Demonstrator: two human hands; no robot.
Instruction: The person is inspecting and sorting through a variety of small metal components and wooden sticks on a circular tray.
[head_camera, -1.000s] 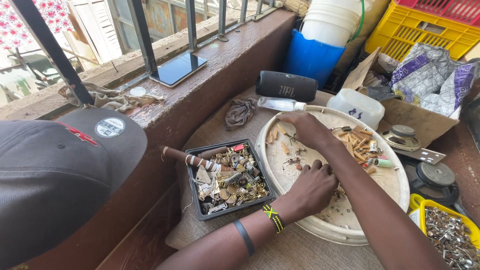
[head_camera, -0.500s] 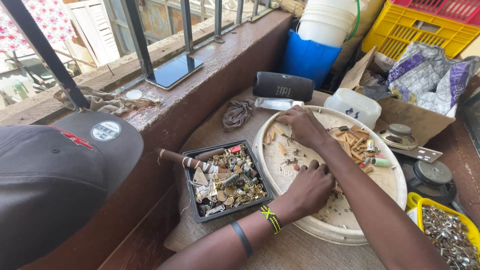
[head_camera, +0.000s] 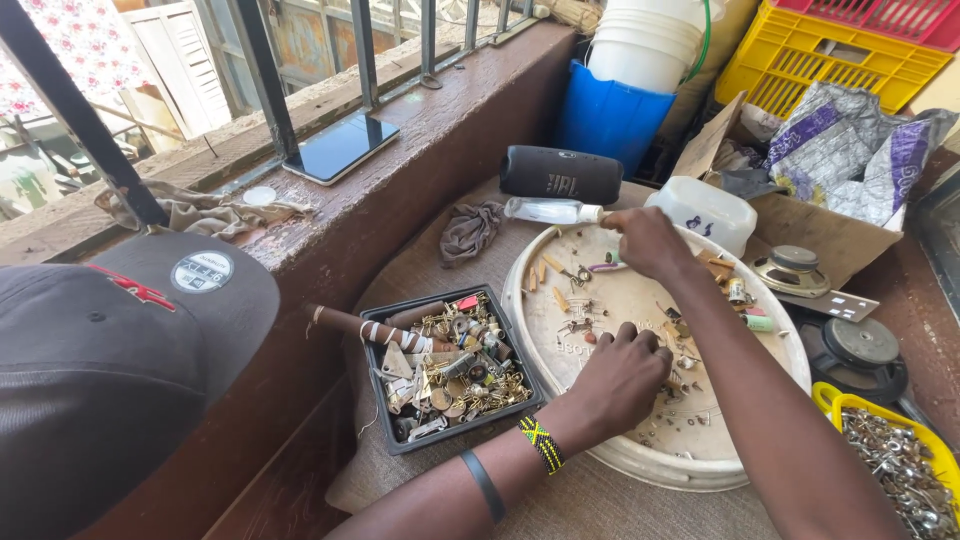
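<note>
**Two hands over a round lid of small parts**

Left hand (head_camera: 622, 378) — forearm enters from the lower middle of the frame, wearing a beaded wristband (head_camera: 541, 445) and a dark band (head_camera: 484, 485). The hand lies knuckles-up on the white round lid (head_camera: 640, 462) at centre frame, fingers curled under and nearly closed over the small parts (head_camera: 690, 375) there; whether anything is pinched beneath cannot be told.

Right hand (head_camera: 648, 242) — arm runs from the lower right corner up across the lid to its upper rim. The fingers are gathered loosely, tips down among the scattered bits near a pink-ended piece (head_camera: 603, 267); a firm hold on anything cannot be made out.

Items about the hands:
- Black tray (head_camera: 372, 342) of mixed brass and metal scrap, just left of the lid, touching it.
- Brown wrapped stick (head_camera: 345, 323) lying across the tray's upper left corner.
- Black cylindrical speaker (head_camera: 560, 173) and a clear bottle (head_camera: 550, 210) — upper centre, beyond the lid.
- White plastic tub (head_camera: 705, 208), just right of the right hand.
- Yellow tray of metal bits (head_camera: 880, 410), lower right corner.
- Phone (head_camera: 342, 147) flat on the brown ledge (head_camera: 400, 190), upper left.
- Dark cap (head_camera: 110, 360), lower left foreground.
</note>
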